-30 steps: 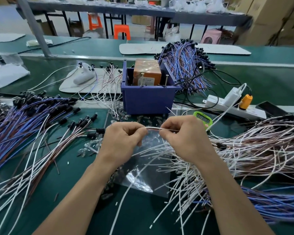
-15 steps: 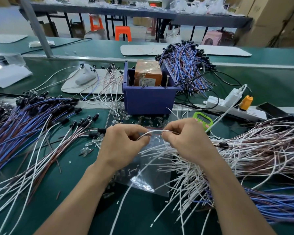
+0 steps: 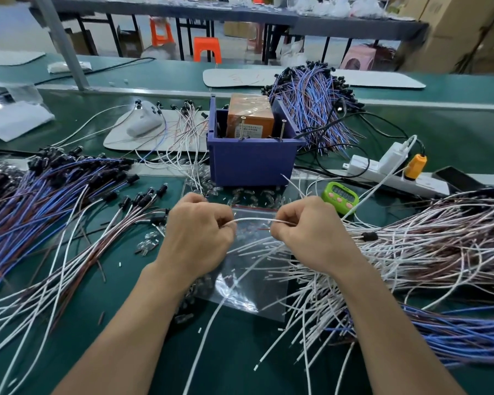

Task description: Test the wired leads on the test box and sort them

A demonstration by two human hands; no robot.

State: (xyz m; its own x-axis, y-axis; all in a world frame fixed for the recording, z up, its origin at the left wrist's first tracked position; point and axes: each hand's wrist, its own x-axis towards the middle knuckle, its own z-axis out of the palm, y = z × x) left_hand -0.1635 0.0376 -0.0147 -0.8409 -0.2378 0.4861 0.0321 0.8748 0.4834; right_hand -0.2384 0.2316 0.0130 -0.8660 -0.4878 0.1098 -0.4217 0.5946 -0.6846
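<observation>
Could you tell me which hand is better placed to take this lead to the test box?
Probably the right hand: its fingers pinch the thin white lead near its end; the left hand grips it further back.

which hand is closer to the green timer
Right. The right hand sits just below and left of the green timer; the left hand is farther left, across the held white lead.

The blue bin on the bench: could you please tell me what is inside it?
Inside the blue bin stands an orange box, behind two upright metal pins. The bin's front wall hides the box's lower part and the bin floor.
</observation>
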